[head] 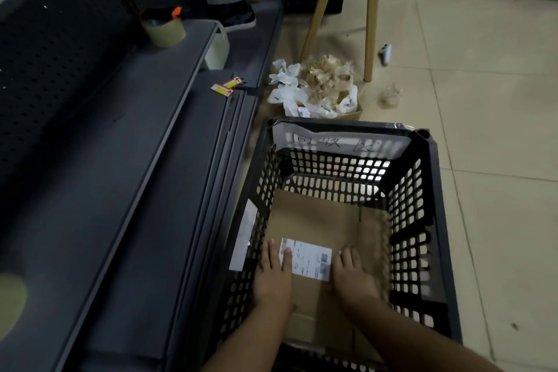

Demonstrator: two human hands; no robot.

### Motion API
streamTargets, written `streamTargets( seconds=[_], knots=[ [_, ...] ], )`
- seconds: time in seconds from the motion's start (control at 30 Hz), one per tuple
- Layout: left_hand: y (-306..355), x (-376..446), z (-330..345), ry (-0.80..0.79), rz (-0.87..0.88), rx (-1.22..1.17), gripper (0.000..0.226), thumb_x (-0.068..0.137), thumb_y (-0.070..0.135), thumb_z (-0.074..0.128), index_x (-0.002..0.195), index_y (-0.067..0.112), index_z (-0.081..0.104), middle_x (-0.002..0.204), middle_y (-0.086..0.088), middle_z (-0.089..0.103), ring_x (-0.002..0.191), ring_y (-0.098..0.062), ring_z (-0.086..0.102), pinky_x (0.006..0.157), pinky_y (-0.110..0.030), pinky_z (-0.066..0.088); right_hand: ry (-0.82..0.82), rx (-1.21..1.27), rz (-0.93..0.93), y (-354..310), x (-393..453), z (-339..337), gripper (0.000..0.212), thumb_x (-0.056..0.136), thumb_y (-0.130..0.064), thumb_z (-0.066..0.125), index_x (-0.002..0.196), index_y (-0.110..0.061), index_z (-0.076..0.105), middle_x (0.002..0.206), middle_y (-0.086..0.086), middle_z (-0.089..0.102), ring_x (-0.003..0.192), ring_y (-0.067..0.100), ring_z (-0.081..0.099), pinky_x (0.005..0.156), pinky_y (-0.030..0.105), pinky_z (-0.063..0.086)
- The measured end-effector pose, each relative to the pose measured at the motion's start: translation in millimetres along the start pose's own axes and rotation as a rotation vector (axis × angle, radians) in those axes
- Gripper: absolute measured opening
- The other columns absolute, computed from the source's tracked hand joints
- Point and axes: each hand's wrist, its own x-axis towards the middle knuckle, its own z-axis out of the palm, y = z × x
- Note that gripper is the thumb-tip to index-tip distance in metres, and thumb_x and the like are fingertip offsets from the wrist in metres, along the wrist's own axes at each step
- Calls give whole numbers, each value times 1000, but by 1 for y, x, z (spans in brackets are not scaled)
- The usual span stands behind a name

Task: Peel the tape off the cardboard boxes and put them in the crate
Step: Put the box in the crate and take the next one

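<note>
Flattened cardboard box (317, 220) lying in bottom of black crate (434, 220), white shipping label (311, 260) facing up. Left hand (273, 278) pressing flat on cardboard, fingers straight, fingertips overlapping label edge. Right hand (353, 275) pressing flat just right of label. Hands apart. Tape roll (164, 32) on grey shelf (120, 130).

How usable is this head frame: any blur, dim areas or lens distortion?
Head view: dim overall, with the dark shelving at left nearly featureless; brightest on the tiled floor at right. Wide-angle bowing curves the shelf edges and the crate rim. The shipping label on the flattened cardboard box is too soft to read; both hands, left hand and right hand, look slightly smeared.
</note>
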Motion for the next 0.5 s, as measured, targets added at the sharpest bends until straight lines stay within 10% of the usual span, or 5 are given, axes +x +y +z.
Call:
streamTargets(
  seconds=[0.13, 0.5],
  knots=[
    [-12, -3, -19, -41, 69, 31, 101, 102, 35, 61, 163, 18, -18, 165, -25, -29, 157, -42, -18, 105, -41, 45, -9, -61, -42, 7, -4, -11, 54, 105, -19, 45, 154, -7, 27, 162, 17, 22, 152, 32, 20, 109, 38, 43],
    [-13, -24, -43, 12, 42, -165, 72, 105, 29, 50, 165, 19, 11, 171, -18, -7, 159, -37, 1, 113, -47, 40, -11, -15, -88, 21, -18, -35, 45, 96, -19, 60, 137, -14, 43, 147, 9, 35, 135, 27, 37, 103, 35, 48]
  ],
)
